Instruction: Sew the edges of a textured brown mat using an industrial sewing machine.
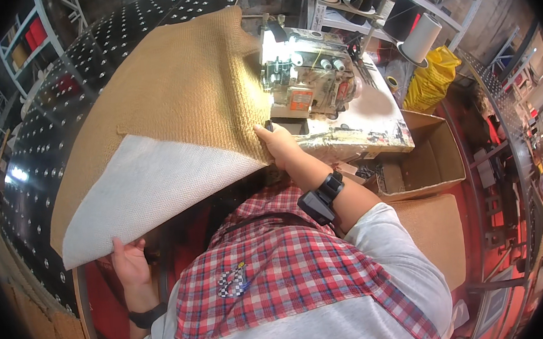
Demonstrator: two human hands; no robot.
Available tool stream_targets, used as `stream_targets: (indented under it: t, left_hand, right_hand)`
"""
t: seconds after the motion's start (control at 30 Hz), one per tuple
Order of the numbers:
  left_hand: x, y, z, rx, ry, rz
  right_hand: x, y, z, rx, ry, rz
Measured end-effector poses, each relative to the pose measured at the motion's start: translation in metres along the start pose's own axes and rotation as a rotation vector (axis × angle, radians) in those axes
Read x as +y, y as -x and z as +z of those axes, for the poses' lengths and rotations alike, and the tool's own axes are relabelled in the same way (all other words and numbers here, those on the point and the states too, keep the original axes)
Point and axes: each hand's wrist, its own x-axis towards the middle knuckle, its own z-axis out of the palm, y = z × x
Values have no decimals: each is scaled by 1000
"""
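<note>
A large tan carpet mat point(168, 75) lies across the dark table and up against an industrial sewing machine point(308, 71). Its near part is folded over, showing the white woven backing point(151, 185). My right hand point(277, 145) grips the mat's right edge just in front of the lit machine head, thumb on top. Lower left, my left hand point(130, 262) holds the near edge of the folded part, fingers curled against the white backing. The needle area is partly hidden by the mat and the glare.
The black table point(37, 188) is dotted with shiny studs. White thread cones point(420, 38) stand on a rack behind the machine. To the right are a yellow bag point(432, 77), an open cardboard box point(434, 172) and another tan piece point(433, 233) below it.
</note>
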Motion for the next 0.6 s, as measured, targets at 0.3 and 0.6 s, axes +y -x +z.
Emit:
stream_targets:
  t: [0.3,0.6]
  left_hand:
    - [-18,7,5,-169,-77,-60]
    - [-16,4,1,-329,137,-58]
  right_hand:
    - [-29,44,9,-47,494,121]
    - [-1,64,-5,-182,320,191]
